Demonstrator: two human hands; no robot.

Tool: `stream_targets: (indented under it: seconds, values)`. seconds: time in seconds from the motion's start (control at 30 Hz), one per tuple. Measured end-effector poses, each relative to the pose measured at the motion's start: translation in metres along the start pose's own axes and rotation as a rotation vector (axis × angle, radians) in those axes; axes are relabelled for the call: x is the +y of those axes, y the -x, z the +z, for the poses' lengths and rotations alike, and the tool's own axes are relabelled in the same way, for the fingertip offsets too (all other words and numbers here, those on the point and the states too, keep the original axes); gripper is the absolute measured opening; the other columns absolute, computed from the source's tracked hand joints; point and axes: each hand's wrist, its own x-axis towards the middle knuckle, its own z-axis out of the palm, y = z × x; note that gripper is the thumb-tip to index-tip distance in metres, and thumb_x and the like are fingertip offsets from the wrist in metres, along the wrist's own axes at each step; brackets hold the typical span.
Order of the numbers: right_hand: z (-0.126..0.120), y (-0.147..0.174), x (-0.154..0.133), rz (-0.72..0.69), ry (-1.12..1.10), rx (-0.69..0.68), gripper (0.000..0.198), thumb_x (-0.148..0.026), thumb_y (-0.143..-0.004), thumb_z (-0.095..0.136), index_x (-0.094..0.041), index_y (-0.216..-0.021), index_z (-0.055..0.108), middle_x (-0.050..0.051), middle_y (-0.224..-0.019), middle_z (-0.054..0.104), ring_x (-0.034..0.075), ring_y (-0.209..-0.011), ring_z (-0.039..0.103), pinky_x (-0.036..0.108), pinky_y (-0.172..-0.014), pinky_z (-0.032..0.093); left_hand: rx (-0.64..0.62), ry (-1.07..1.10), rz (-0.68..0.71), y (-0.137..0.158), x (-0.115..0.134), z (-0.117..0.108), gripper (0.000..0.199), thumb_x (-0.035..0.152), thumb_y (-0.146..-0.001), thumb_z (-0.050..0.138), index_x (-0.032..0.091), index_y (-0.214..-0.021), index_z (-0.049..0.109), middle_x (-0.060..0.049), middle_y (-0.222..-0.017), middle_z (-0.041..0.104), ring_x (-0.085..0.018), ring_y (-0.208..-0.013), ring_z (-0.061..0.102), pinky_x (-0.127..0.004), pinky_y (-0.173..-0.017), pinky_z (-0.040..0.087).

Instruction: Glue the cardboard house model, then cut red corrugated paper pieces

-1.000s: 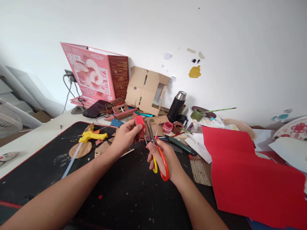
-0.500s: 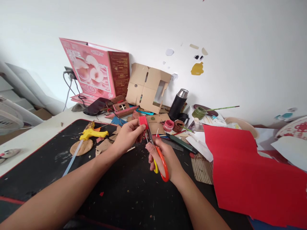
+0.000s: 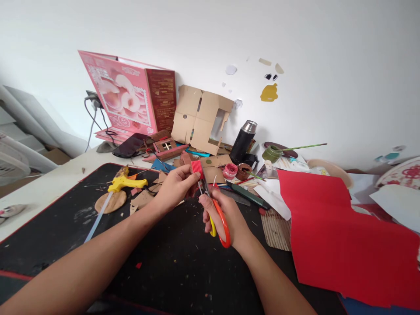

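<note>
Pinched between the thumb and fingers of my left hand [image 3: 175, 184] is a small red ridged piece of corrugated card [image 3: 197, 167]. My right hand [image 3: 229, 214] is closed round a pair of scissors [image 3: 223, 225] with orange and yellow handles. The metal blades point up and away from me, at the right edge of the red piece and close to my left fingertips. Whether the blades are fully closed on the card I cannot make out. Both hands are held over the black mat [image 3: 170, 258].
A yellow glue gun [image 3: 126, 181] rests on a round wooden disc [image 3: 110, 202] at left. Behind the hands are cardboard scraps, paint jars [image 3: 230, 170] and a black flask [image 3: 243, 142]. A large red sheet [image 3: 344, 236] covers the right side. A pink box [image 3: 127, 94] stands at the back.
The hands, card and scissors keep nearly the same pose. The whole view has shifted very slightly, and the red piece shows a little differently between the left fingers.
</note>
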Motion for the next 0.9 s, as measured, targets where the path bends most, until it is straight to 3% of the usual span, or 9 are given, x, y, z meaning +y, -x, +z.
stream_targets:
  seconds: [0.9]
  values:
    - [-0.0013,-0.0008,0.0037,-0.023,0.040,0.012,0.050,-0.072,-0.104,0.058,-0.023,-0.095,0.057,-0.005,-0.064,0.063,0.013,-0.044,0.065,0.021,-0.045,0.048,-0.004,0.060,-0.023,-0.0012,-0.0055,-0.0003,0.034,0.049,-0.084,0.081,0.019,-0.081,0.064,0.005,-0.051,0.059,-0.010,-0.039,0.050,-0.021,-0.039,0.038]
